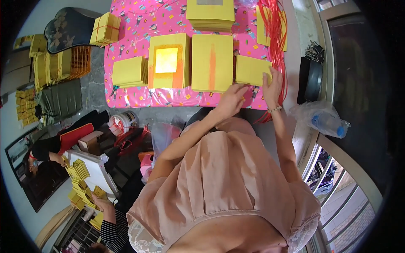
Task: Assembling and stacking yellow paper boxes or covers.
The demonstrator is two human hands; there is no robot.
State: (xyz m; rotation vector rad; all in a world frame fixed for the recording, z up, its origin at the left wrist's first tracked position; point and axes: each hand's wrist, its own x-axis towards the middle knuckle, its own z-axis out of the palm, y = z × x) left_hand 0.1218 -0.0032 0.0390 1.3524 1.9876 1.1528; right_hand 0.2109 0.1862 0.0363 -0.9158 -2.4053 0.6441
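Observation:
A low stack of yellow paper (252, 69) lies at the near right of the table. My right hand (272, 86), a beaded bracelet at its wrist, grips this stack's right edge, thumb over the top sheet. My left hand (230, 101) is at the table's front edge, just below the gap between that stack and a taller yellow stack (223, 63) with an orange stripe. Its fingers are loosely bent and apart, holding nothing I can see. Left of these stand a stack with a shiny gold square (166, 61) and another low yellow stack (128, 71).
The pink patterned tablecloth (139, 100) covers the table. Red plastic strings (276, 29) hang down its right side. More yellow stacks (210, 19) stand farther back. A bagged bottle (327, 122) is at right. At left, other people's hands (103, 204) handle yellow bundles at a white table (99, 173).

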